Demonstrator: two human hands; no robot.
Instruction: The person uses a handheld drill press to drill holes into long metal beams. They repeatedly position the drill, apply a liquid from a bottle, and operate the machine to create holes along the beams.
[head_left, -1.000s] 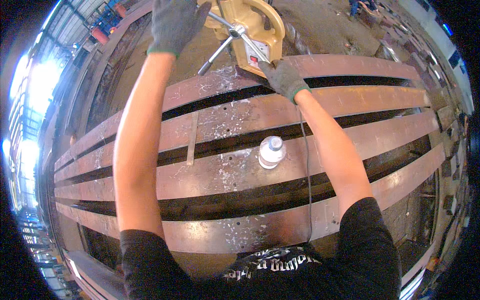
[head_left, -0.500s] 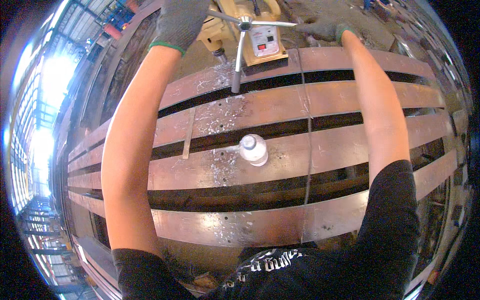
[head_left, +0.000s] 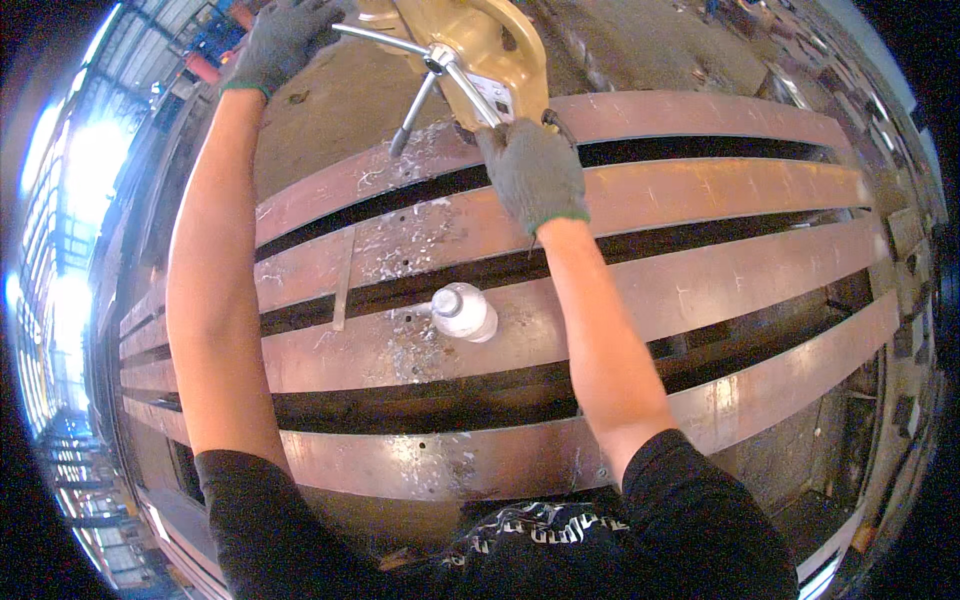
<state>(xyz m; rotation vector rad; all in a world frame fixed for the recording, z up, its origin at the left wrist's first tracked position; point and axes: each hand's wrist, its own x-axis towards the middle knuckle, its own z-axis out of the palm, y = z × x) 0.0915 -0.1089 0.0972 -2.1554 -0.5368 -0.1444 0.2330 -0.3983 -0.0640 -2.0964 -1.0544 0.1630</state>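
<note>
A yellow magnetic drill [head_left: 510, 45] with a three-spoke feed handle [head_left: 437, 60] stands tilted over the farthest steel bars, its top cut off by the view. My left hand [head_left: 285, 45], in a grey knit glove with a green cuff, is closed at the drill's left side, by the tip of one spoke; its far fingers are partly hidden. My gloved right hand [head_left: 537, 170] is closed at the drill's lower front, where another spoke ends. It covers what lies under it, including most of the drill's base. Nearer to me, a whitish plastic bottle [head_left: 465, 313] rests on a bar.
Long rusty steel bars [head_left: 700, 275] lie side by side with dark gaps between them. Metal shavings [head_left: 405, 240] and several drilled holes run across them. A thin flat strip [head_left: 343, 280] bridges one gap. Brown floor [head_left: 330, 110] shows beyond, with a red drum [head_left: 202, 67] at the far left.
My right hand has swung left from the right-hand spoke side to the drill's lower front. My left hand has moved left. The drill has turned and tilted, and its handle has rotated.
</note>
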